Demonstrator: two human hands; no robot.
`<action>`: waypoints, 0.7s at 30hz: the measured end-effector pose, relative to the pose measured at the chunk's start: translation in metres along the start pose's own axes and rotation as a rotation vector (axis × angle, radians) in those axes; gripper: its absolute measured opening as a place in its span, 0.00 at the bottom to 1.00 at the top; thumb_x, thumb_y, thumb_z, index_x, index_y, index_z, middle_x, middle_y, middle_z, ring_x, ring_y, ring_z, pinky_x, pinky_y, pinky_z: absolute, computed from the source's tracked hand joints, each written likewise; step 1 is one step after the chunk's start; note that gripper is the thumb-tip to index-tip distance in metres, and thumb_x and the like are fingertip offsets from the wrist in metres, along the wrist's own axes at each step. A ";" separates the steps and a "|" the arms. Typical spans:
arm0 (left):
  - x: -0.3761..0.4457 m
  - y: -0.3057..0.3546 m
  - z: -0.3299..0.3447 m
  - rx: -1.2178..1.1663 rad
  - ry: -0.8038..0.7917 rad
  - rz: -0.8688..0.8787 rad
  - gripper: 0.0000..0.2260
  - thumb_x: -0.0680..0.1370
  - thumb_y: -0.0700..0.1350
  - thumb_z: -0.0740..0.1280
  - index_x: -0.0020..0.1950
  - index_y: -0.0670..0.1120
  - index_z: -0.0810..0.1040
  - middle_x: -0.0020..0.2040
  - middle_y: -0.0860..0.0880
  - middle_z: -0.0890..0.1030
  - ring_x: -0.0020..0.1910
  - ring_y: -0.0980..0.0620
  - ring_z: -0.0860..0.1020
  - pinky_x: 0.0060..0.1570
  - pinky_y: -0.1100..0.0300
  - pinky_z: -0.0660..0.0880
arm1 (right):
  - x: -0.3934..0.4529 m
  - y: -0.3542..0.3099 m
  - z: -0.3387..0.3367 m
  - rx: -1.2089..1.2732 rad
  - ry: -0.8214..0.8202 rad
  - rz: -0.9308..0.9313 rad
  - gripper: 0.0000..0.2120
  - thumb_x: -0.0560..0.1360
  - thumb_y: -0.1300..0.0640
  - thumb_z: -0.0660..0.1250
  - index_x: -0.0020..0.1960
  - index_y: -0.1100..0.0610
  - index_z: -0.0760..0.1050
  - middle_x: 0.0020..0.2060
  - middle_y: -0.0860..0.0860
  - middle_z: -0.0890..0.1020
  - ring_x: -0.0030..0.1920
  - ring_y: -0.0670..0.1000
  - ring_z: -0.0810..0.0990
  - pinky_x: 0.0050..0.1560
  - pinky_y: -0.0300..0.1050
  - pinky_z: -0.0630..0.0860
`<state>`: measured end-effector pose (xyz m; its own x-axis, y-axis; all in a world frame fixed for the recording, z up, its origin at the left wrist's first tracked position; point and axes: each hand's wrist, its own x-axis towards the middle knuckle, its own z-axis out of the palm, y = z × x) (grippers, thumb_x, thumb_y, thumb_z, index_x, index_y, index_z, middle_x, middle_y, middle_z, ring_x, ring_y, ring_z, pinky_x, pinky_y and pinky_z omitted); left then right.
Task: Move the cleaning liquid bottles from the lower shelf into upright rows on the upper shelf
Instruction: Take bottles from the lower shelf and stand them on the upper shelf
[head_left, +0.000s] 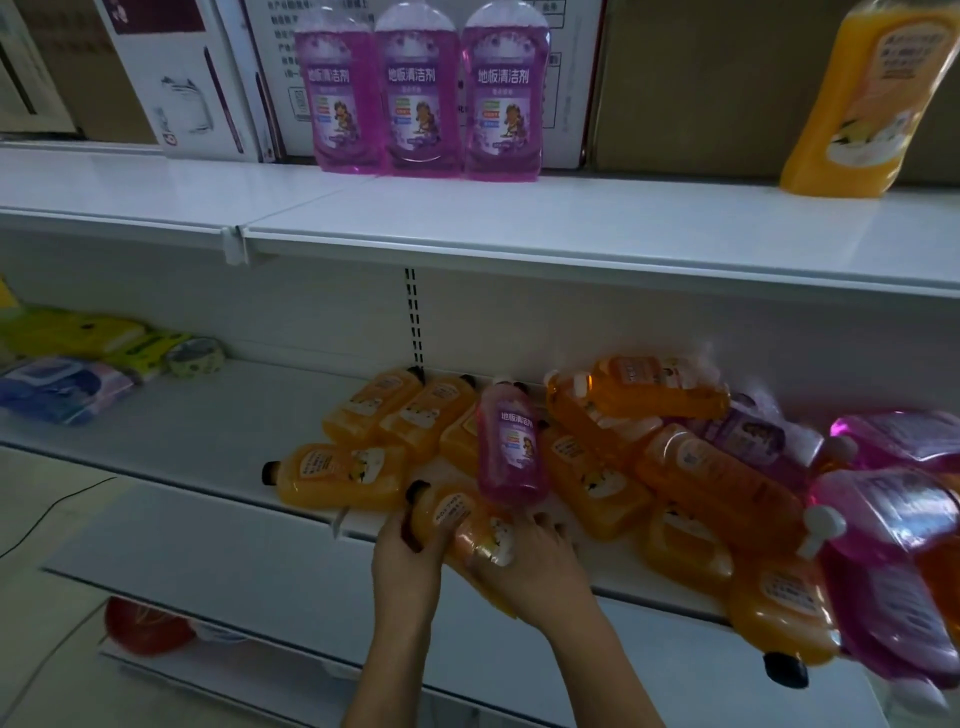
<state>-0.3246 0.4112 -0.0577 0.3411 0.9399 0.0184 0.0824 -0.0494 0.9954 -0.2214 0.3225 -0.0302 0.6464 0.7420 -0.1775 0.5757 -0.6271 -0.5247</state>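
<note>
Three purple bottles (421, 88) stand upright in a row at the back of the upper shelf (519, 223), and one orange bottle (857, 98) stands at its right. A heap of orange and purple bottles (675, 457) lies on the lower shelf (218, 431). At that shelf's front edge, both my hands hold one lying orange bottle (467, 525). My left hand (405, 556) grips its neck end near the black cap. My right hand (535, 561) wraps its body. A purple bottle (511, 441) lies just behind it.
White cartons (182, 78) and brown boxes (701, 78) line the back of the upper shelf. Yellow and blue packets (67, 364) and a tape roll (196, 356) lie at the lower shelf's left. A red object (145, 626) sits on the shelf beneath.
</note>
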 end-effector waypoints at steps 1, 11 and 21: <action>0.000 0.000 -0.002 -0.031 -0.015 -0.021 0.21 0.76 0.46 0.72 0.69 0.48 0.75 0.61 0.50 0.81 0.58 0.52 0.79 0.57 0.56 0.77 | 0.001 -0.002 -0.002 0.020 -0.011 0.005 0.40 0.67 0.31 0.66 0.72 0.48 0.63 0.66 0.52 0.75 0.66 0.57 0.72 0.68 0.53 0.69; 0.003 0.009 -0.027 -0.167 -0.221 -0.039 0.21 0.78 0.35 0.68 0.66 0.55 0.74 0.59 0.58 0.81 0.54 0.64 0.81 0.46 0.69 0.77 | -0.005 0.004 -0.006 0.507 -0.151 -0.122 0.20 0.65 0.47 0.80 0.50 0.40 0.72 0.53 0.39 0.81 0.55 0.43 0.81 0.57 0.42 0.78; -0.004 0.011 -0.040 -0.366 -0.372 -0.216 0.23 0.71 0.55 0.72 0.65 0.56 0.76 0.58 0.49 0.84 0.56 0.47 0.83 0.46 0.56 0.81 | -0.010 -0.006 -0.004 0.909 -0.266 -0.023 0.26 0.63 0.49 0.83 0.58 0.49 0.78 0.47 0.43 0.87 0.48 0.44 0.86 0.45 0.41 0.81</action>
<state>-0.3621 0.4205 -0.0428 0.6647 0.7301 -0.1584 -0.1202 0.3137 0.9419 -0.2292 0.3177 -0.0216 0.4397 0.8518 -0.2847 -0.0961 -0.2706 -0.9579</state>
